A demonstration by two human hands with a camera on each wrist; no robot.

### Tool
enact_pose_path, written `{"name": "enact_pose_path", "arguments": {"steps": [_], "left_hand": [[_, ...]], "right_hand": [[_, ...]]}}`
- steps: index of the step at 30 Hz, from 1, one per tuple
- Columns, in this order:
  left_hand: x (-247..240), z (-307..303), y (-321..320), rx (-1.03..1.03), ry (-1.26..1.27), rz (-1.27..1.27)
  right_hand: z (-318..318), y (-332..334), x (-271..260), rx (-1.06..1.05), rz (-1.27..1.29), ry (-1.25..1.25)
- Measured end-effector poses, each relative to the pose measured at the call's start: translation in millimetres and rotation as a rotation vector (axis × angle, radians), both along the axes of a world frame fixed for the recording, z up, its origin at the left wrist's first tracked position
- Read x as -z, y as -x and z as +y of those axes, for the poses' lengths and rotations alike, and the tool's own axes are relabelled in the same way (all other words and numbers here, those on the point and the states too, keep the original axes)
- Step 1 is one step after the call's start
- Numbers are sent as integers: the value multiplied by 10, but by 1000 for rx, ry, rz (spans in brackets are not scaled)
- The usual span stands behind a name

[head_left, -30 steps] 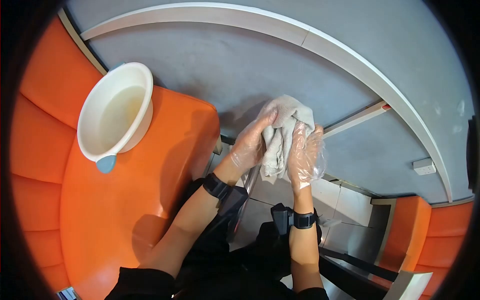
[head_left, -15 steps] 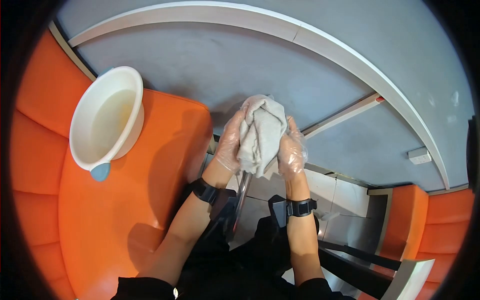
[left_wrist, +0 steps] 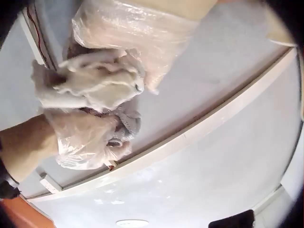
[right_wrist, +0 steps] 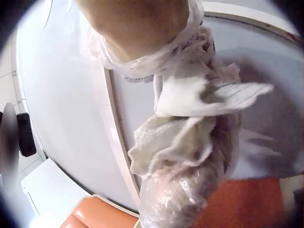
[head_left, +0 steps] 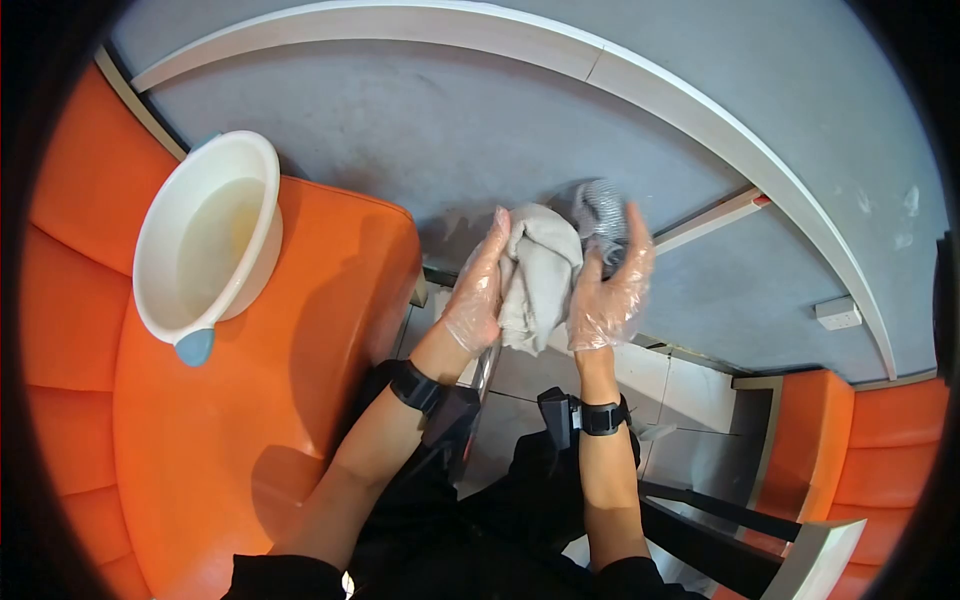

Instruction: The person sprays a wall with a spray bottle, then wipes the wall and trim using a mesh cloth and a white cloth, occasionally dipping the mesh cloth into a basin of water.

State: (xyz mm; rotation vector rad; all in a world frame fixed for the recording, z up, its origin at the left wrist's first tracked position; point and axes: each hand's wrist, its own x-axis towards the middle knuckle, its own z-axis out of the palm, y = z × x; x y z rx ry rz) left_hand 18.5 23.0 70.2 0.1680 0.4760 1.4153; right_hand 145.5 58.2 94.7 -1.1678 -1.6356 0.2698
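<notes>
A crumpled pale grey cloth (head_left: 540,275) is bunched between the two hands, both in thin clear plastic gloves. My left hand (head_left: 478,295) holds its left side, the thumb pointing up along it and the other fingers hidden behind the folds. On the other side, my right hand (head_left: 610,305) grips a grey, mesh-like scrubbing pad (head_left: 600,212) between thumb and fingers. The left wrist view shows the pad (left_wrist: 127,124) at the right hand's fingers, just below the cloth (left_wrist: 95,83). Loose cloth (right_wrist: 185,97) folds hang between the hands in the right wrist view.
A white basin (head_left: 262,265) of cloudy water stands on the orange bench seat (head_left: 220,430) at left. Ahead is a grey wall panel (head_left: 400,120) with white trim (head_left: 450,22). A metal bar runs below the hands. Another orange seat (head_left: 800,440) is at right.
The cloth first moved left with both hands, then the right hand came away from its side. The grey mesh pad now shows in the right hand.
</notes>
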Motion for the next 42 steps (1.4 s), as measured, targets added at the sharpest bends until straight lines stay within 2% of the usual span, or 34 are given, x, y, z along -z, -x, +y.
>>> {"name": "enact_pose_path", "arguments": {"steps": [2,4,5,6,7,9,12,13,15,16,20,22,24,26,28,30,31,33,34,37,39,40,42], "left_hand": [[-27,-10,-10,86,-52,-13],[-7,-70,-90,-12,18,33],[-16,-160,-87,-39,-94,-84],[41,-128,-66,-42,-97,-84],[83,-75,-42,-92,-5,-72],[157,-42,11,-219,96,-14],[9,-89,152,-329,-12,-87],[-86,-152,132,-335,-18,-85],[-200,-287,76,-645,-506,201],[-167,-209,305,-326,-153,-149],[-167,-252,343,-379,-176,-59],[-214,-244,381,-253,-254,-341],[-289,-284,403,-243,-304,-403],[-258,-252,410,-268,-259,-276],[-158,-231,432,-310,-263,-198],[185,-210,425,-713,-247,566],[272,-216,425,-901,-223,956],[-56,-354,458,-1008,15,660],[-15,-335,554,-947,147,251],[-329,-447,675,-1137,155,228],[-117,-455,763,-1161,174,286],[-46,-462,799,-1189,186,346],[-224,-485,801,-1187,172,316]], "right_hand": [[30,-65,-40,49,-33,-152],[-2,-78,-102,106,-67,-258],[16,-111,-114,111,-86,-336],[50,-164,-128,116,-106,-416],[87,-191,-125,130,-98,-466],[189,-222,-185,190,-201,-452],[418,-195,-110,116,-352,-319],[497,-201,-12,134,-403,-413],[583,-193,57,158,-430,-467],[610,-197,77,188,-462,-512],[728,-271,95,189,-501,-588],[712,-260,64,88,-426,-514],[681,-180,-6,64,-431,-533],[615,-59,-103,-14,-540,-448],[623,169,-231,-150,-602,-494],[635,446,-417,-281,-661,-539],[645,596,-531,-284,-664,-544],[687,889,-730,-348,-681,-699],[708,1032,-789,-350,-684,-703],[743,1324,-766,-326,-687,-813],[764,1372,-532,-319,-881,-798],[754,1391,-431,-371,-937,-762],[800,1416,-82,-518,-981,-593]]}}
